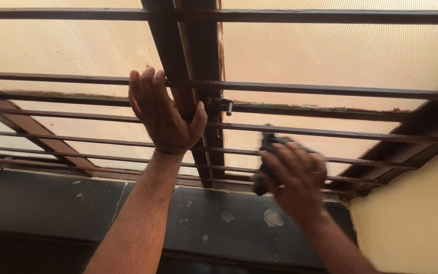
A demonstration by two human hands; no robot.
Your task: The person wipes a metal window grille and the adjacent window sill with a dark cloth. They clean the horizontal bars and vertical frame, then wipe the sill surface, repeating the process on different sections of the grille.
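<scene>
My left hand (162,112) grips a horizontal metal bar (330,90) of a window grille, with the fingers curled over the bar and the thumb against the dark central window frame (181,45). My right hand (292,175) is blurred and clutches a dark cloth (268,143) pressed against the lower bars of the grille. A small latch bolt (225,105) sticks out of the central frame just right of my left thumb. Frosted glass panes (330,50) sit behind the bars.
A dark stone sill (51,203) with pale paint spots runs below the window. A yellow wall (411,223) stands at the lower right. Brown wooden window frames (26,127) angle in from both sides behind the bars.
</scene>
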